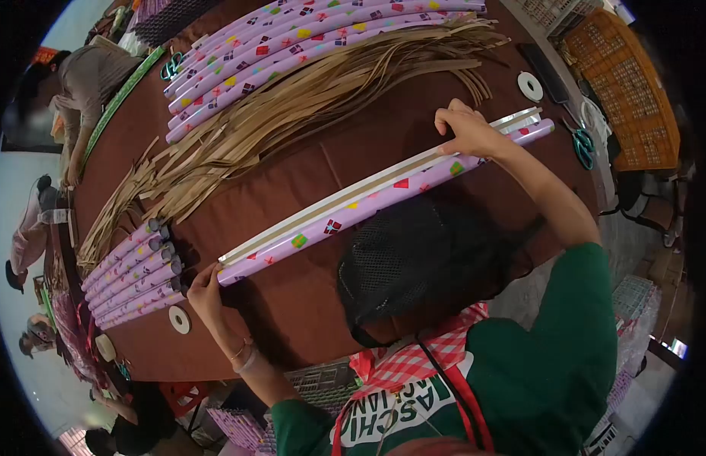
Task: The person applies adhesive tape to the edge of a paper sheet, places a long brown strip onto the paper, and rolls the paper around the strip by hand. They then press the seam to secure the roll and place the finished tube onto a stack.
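A lilac wrapping paper roll [360,204] with a gift pattern lies diagonally in front of me, its white edge turned up along the far side. Along that edge runs a narrow brown strip [322,207]. My left hand [205,295] pinches the roll's near-left end between thumb and fingers. Over the right part of the roll, my right hand [473,135] is curled, its thumb against the paper and strip; the undersides of its fingers are hidden. A black mesh cap [402,266] covers part of the view just below the roll.
Loose brown strips [292,114] lie beyond the roll, with several patterned rolls [322,38] behind them. More rolls [132,277] are stacked at left beside a tape reel [180,320]. Scissors [582,147] and another tape reel [530,87] lie at right. A person [94,76] works at far left.
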A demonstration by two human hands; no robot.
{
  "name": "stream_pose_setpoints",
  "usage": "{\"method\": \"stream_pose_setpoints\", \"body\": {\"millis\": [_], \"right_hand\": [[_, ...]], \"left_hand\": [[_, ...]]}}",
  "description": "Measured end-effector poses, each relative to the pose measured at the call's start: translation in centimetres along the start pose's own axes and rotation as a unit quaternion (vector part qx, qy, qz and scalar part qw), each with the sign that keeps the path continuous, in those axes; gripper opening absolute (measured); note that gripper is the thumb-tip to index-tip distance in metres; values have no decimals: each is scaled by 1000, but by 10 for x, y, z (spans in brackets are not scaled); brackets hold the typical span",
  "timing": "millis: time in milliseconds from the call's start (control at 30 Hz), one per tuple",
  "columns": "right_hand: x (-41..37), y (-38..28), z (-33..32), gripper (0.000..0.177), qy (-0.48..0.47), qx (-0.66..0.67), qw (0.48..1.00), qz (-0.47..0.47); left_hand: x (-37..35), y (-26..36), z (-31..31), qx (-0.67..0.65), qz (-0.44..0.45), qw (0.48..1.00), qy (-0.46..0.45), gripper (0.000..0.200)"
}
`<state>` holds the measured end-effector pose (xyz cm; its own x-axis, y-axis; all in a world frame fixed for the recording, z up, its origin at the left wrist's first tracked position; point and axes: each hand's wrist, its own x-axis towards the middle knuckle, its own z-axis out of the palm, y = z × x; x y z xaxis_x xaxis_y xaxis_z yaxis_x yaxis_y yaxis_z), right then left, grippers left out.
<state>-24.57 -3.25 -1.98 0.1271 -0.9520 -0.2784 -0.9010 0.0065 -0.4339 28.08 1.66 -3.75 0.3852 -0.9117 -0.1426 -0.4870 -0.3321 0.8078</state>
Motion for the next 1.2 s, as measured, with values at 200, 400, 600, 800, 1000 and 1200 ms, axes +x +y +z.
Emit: {"method": "stream_pose_setpoints", "body": {"millis": [200, 400, 600, 800, 1000, 1200], "right_hand": [[0, 0, -2, 35, -26, 20, 999, -7], [-6, 6, -8, 29, -8, -37, 990, -134], [-9, 50, -19, 33, -25, -36, 994, -104], [-20, 84, -32, 33, -22, -9, 999, -24], [-30, 99, -53, 35, -22, -43, 994, 96], [-31, 192, -62, 36, 31, 38, 985, 167]], "left_hand": [[-1, 1, 2, 6, 10, 1000, -2, 21], [4, -9, 1, -18, 23, 1000, -2, 20], [2, -6, 1, -12, 38, 999, -11, 19], [12, -27, -5, -20, 41, 999, -21, 21], [13, -26, -6, 2, 46, 999, -24, 23], [14, -24, -5, -1, 16, 1000, -20, 21]]}}
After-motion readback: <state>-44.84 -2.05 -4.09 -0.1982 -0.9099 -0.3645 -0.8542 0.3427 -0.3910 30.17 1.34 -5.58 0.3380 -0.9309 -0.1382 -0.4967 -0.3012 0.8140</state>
